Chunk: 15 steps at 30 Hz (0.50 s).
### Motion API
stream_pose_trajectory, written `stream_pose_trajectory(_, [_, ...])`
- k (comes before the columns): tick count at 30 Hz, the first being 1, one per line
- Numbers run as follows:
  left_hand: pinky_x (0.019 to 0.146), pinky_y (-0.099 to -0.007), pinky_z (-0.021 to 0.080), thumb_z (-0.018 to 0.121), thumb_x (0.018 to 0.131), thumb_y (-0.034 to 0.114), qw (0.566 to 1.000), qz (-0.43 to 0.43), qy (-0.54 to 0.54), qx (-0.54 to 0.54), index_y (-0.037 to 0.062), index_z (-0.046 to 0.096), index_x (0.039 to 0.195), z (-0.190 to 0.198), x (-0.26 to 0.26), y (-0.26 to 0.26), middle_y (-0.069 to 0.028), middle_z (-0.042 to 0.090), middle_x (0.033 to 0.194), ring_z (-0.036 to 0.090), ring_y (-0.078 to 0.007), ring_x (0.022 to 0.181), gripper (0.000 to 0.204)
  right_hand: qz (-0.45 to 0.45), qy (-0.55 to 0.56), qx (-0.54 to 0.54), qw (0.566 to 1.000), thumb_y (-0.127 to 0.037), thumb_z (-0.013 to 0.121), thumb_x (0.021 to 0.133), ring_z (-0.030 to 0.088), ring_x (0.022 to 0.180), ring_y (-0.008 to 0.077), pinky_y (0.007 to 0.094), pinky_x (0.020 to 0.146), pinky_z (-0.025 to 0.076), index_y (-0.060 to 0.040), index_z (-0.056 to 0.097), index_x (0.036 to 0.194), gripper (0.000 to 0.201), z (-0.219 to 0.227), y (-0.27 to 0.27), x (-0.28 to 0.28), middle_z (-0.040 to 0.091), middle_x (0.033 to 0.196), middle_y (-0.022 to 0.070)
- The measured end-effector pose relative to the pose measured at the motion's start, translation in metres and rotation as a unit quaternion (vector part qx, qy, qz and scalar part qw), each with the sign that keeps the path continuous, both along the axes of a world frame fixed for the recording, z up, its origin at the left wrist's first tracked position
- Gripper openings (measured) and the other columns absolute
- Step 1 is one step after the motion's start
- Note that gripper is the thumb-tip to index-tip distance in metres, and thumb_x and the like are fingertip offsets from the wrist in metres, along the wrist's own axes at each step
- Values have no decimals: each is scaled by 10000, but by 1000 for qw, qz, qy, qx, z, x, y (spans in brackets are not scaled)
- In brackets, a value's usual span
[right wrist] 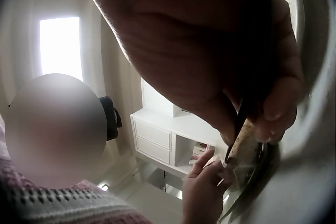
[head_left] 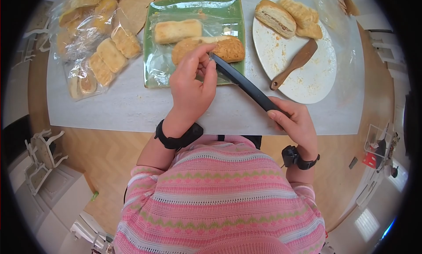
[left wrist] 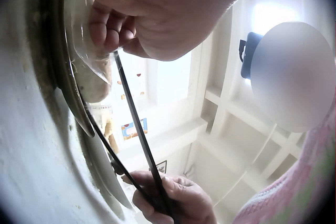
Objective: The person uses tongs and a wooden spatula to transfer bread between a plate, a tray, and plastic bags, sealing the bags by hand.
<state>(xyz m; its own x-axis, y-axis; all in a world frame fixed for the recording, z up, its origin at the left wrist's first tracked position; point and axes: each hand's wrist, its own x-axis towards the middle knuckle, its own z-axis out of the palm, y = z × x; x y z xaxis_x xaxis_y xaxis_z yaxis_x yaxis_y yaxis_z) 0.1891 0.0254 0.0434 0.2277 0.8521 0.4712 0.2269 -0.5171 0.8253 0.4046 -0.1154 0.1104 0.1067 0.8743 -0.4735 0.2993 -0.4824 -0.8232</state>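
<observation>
My right hand (head_left: 295, 122) grips long black tongs (head_left: 246, 84) near one end, thumb on top. In the left wrist view the tongs' two thin arms (left wrist: 137, 124) spread apart away from that hand. At the far end, my left hand (head_left: 193, 80) has its curled fingers and thumb at the tip of one arm. Beneath that tip lies a browned long bread roll (head_left: 233, 49) on a green square plate (head_left: 193, 4). Beside it on the plate is a paler roll (head_left: 178, 31), with a clear plastic bag (head_left: 157, 69) around and under them.
To the right stands a white oval plate (head_left: 323, 84) with a split filled roll (head_left: 276, 18), a flaky pastry (head_left: 303, 16) and a brown wooden spatula (head_left: 295, 64). Bagged rolls (head_left: 105, 58) fill the table's left side. The table's front edge (head_left: 105, 128) runs close to my body.
</observation>
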Motion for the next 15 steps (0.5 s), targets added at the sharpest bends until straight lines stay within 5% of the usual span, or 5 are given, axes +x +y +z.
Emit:
stream_pose_trajectory(9, [631, -238, 500, 644, 877, -48, 999, 12, -17, -46, 27, 650, 1195, -4, -4, 4, -49, 622, 829, 588, -103, 702, 327, 0, -34, 20, 999, -93, 695, 903, 507, 605, 58, 244, 543, 420, 24, 676, 1219, 337, 26, -29, 32, 590, 743, 29])
stream_pose_trajectory(15, [626, -240, 497, 644, 872, -51, 999, 17, -17, -33, 23, 653, 1182, -4, -5, 3, -45, 613, 815, 582, -102, 697, 318, -91, -64, 42, 993, -70, 678, 922, 517, 620, 55, 227, 549, 417, 31, 677, 1237, 330, 25, -36, 45, 611, 793, 7])
